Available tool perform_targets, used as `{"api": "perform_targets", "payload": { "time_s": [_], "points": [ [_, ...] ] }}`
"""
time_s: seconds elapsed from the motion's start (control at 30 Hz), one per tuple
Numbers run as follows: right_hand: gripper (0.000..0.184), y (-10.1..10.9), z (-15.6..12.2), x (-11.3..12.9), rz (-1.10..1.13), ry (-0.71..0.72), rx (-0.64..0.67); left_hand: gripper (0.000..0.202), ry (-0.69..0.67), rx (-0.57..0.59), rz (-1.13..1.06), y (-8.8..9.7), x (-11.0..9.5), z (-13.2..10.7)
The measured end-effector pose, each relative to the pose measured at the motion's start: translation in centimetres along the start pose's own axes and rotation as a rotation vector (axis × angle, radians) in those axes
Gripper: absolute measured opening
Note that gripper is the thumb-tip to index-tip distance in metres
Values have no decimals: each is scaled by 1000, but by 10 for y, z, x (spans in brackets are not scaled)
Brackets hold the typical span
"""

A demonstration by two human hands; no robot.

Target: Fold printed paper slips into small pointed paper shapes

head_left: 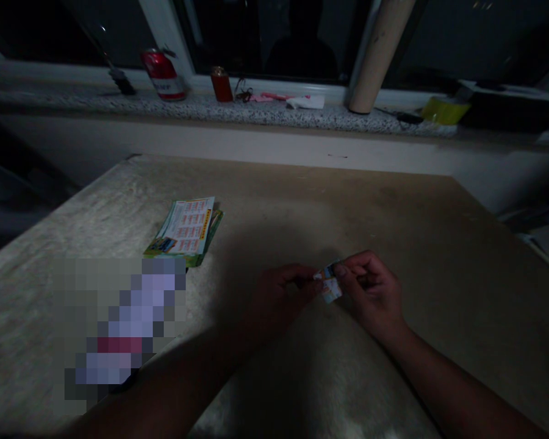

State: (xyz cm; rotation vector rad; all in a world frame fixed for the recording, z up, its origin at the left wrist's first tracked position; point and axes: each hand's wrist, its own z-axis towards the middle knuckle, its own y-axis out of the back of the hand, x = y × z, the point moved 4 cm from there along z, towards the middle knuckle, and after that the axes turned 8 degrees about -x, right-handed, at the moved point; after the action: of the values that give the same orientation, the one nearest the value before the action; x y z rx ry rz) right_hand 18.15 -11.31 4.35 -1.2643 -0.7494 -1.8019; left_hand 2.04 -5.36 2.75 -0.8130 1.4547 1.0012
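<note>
Over the middle of the table (416, 231), both hands pinch a small folded piece of printed paper (332, 289), white with orange and dark patches. My left hand (283, 296) grips its left edge between thumb and fingers. From the right, my right hand (374, 292) holds its upper right corner, with thumb on top and fingers curled. How many folds it has is too small to tell. Left of my hands lies a stack of printed leaflets (185, 227), the top one showing rows of red print and a green border.
A phone-like object, blurred by pixels (132, 323), lies at the left by my forearm. Along the granite windowsill (256, 116) stand a red can (163, 74), a small red jar (222, 84), a cardboard tube (382, 58) and a yellow tape roll (445, 111).
</note>
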Motion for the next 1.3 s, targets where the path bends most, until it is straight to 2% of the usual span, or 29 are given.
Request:
{"api": "perform_targets", "payload": {
  "time_s": [0.13, 0.2, 0.33, 0.43, 0.57, 0.77, 0.87, 1.1, 1.3],
  "points": [
    [14, 0, -2, -4, -70, 21, 51, 26, -30, 32, 24, 0, 0, 0],
    [13, -1, -4, -6, -49, -21, 78, 29, -46, 41, 17, 1, -1, 0],
    [31, -3, -3, -8, 10, -144, 141, 31, -76, 8, 43, 4, 0, 0],
    [22, -4, 0, -5, -53, -115, 251, 32, -58, -11, 41, 6, 2, 0],
    [26, -5, 2, -8, -2, -186, 328, 31, -19, -11, -1, 5, 6, 0],
    [31, -9, -1, -10, 13, -236, 432, 33, -2, 138, -107, -3, 9, 3],
    [33, -9, -2, -11, 31, -262, 457, 35, 3, 153, -125, -2, 8, 5],
    [37, -6, -1, -15, 33, -265, 443, 38, 52, 104, -105, 1, 9, 6],
    [40, -10, -5, -13, 50, -315, 521, 38, 22, 204, -61, -4, 13, 4]
  ]
}}
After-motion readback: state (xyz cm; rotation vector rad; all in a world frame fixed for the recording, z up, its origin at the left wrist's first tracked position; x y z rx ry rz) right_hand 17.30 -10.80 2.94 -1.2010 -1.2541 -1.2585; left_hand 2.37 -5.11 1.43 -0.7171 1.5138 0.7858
